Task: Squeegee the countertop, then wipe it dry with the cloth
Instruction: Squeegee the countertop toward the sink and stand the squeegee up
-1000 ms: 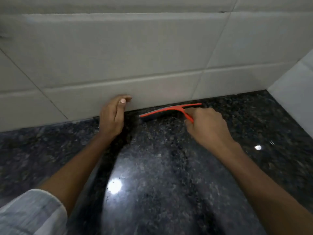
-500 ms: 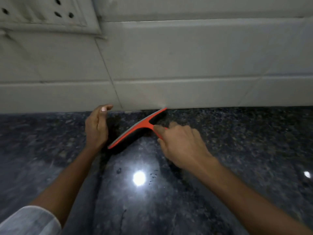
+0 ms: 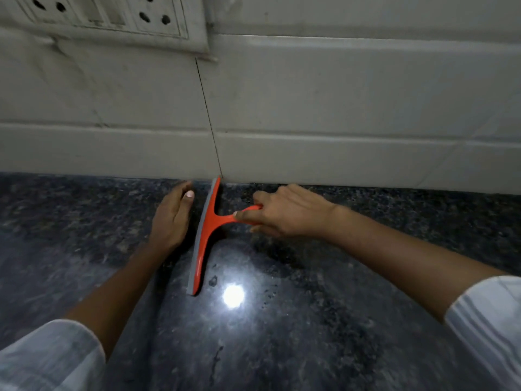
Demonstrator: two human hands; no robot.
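Observation:
An orange squeegee (image 3: 205, 238) with a grey rubber blade rests on the dark speckled granite countertop (image 3: 324, 320). Its blade runs from the wall's foot toward me, its far tip against the tiles. My right hand (image 3: 284, 214) grips the orange handle from the right. My left hand (image 3: 172, 218) stands on its edge on the counter just left of the blade, fingers together and slightly cupped, holding nothing. No cloth is in view.
A white tiled wall (image 3: 338, 108) rises at the counter's back edge. A white socket plate (image 3: 112, 18) sits on the wall at top left. A lamp glare (image 3: 233, 295) and small water drops show on the wet stone near the blade.
The squeegee blade has swung from lying along the wall to pointing toward me, moving left with my right hand. My left hand stays just left of it. The view has shifted left.

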